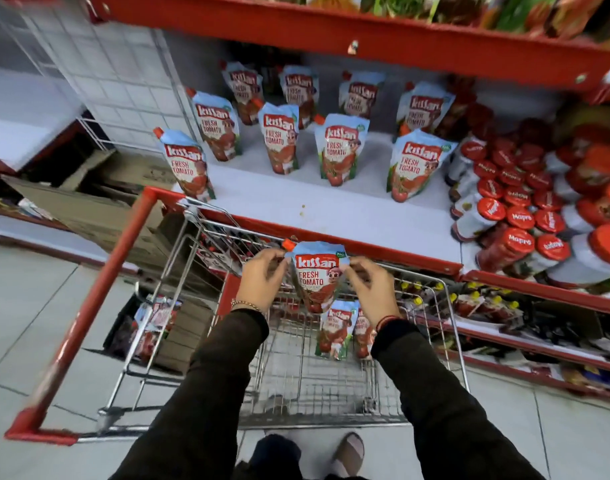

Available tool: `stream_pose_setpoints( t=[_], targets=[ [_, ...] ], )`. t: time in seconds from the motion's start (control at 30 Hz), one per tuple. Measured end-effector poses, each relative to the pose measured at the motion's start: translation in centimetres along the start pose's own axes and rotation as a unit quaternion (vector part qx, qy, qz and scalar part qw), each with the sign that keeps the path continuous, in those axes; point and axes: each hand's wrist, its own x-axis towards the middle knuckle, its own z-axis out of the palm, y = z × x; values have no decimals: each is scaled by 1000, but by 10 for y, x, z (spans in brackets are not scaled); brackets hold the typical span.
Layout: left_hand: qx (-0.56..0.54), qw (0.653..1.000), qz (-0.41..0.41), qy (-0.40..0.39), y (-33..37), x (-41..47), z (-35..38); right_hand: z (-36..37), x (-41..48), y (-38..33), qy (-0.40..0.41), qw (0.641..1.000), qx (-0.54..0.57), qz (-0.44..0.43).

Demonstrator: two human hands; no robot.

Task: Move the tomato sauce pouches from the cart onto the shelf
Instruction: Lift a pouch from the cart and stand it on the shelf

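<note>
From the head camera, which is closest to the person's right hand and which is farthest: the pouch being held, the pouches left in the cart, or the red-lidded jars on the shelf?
From the right hand:
1. Held pouch: pinched at its top corner, touching the hand; the left hand holds the other corner.
2. Pouches in the cart: just below the hand, inside the basket.
3. Red-lidded jars: up on the shelf, to the right.

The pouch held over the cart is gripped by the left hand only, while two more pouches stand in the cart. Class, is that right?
Not quite. The head view shows both hands, left hand and right hand, gripping the pouch. Two more pouches do stand in the cart.
</note>
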Motion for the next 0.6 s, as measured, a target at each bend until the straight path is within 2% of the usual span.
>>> stream_pose_setpoints(
  t=[0.33, 0.6],
  targets=[
    [35, 993, 75, 79, 12, 123, -90, 57, 103, -97, 46, 996, 58, -45],
    [46, 995, 37, 78, -19, 183, -111, 105, 157, -114, 28, 996, 81, -8]
  ],
)
